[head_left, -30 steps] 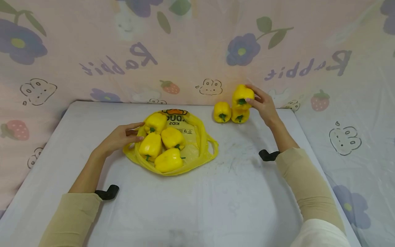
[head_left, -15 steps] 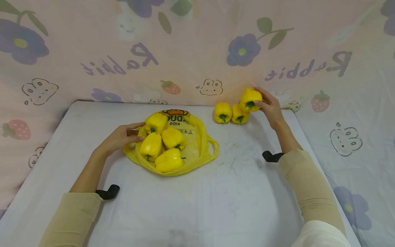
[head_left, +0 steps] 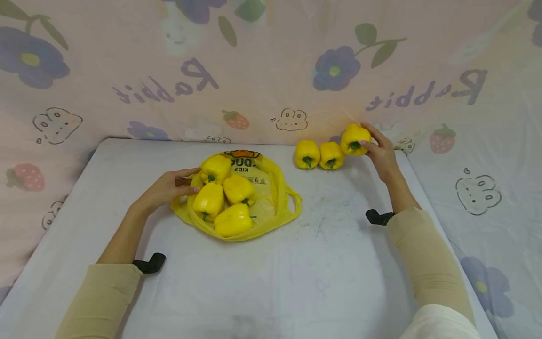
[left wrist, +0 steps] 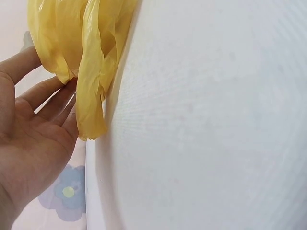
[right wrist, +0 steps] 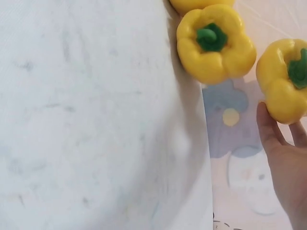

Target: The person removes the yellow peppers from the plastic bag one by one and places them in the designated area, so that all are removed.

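At the back right, my right hand (head_left: pixel 382 153) grips a yellow bell pepper (head_left: pixel 355 140) between thumb and fingers, raised above the tabletop. Its green stem faces me in the right wrist view. Two more yellow bell peppers, one on the left (head_left: pixel 307 154) and one on the right (head_left: pixel 331 156), sit side by side by the back edge. My left hand (head_left: pixel 167 190) touches the left side of a yellow plastic bag (head_left: pixel 264 207), fingers extended along the film; some fingertips are hidden behind it in the left wrist view. Several bell peppers (head_left: pixel 234 220) lie in the bag's wide mouth.
The white table (head_left: pixel 271 282) ends at a back edge just behind the loose peppers. Behind it hangs a printed curtain (head_left: pixel 262 70) with flowers and rabbits. The bag's right handle loop (head_left: pixel 295 202) spreads over the table, and black wrist mounts (head_left: pixel 150 263) jut from both sleeves.
My right hand has carried its bell pepper to the right, from over the right-hand loose pepper to beside it. The left hand and the bag stay where they were.
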`<state>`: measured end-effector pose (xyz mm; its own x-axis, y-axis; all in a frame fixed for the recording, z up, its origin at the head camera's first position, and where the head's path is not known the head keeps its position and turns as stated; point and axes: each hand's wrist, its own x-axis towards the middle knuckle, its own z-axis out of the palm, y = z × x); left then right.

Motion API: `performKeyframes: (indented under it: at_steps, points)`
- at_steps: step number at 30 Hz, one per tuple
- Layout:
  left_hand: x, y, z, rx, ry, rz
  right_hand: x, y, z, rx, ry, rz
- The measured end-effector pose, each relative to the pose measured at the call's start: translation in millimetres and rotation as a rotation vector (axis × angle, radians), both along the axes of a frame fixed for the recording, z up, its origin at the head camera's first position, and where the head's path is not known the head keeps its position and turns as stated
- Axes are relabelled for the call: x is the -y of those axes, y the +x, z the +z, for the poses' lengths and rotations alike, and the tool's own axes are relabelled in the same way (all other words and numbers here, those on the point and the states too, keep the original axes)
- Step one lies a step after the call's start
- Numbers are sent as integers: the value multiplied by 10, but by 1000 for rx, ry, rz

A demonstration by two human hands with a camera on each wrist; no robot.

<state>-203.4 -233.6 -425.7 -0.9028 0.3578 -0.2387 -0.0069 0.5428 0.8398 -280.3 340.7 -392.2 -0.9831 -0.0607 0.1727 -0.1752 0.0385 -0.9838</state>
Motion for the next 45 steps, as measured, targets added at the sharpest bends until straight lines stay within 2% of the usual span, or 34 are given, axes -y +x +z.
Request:
performKeyframes:
  at_steps: [9, 19, 23, 27, 36, 39, 45]
  points:
    - [14, -13, -17, 2, 4, 0, -101, 74, -27, 46, -1, 24]
    - [-5, -11, -58, 13, 9, 4, -210, 89, -163, 71, 7, 30]
    - [-14, -1, -34, 7, 1, -3, -254, 114, -244, 101, 53, 28]
    - [-8, -5, -9, 1, -2, -13, -281, 122, -296, 136, 145, 19]
    - [-8, -22, -12, 9, -6, -15, -205, 214, -220, 177, 325, 32]
    - [-8, -18, -8, 10, -2, -17, -222, 222, -245, 205, 307, 53]
    - [-4, -18, -4, -1, -12, -24, -307, 125, -416, 229, 135, 91]
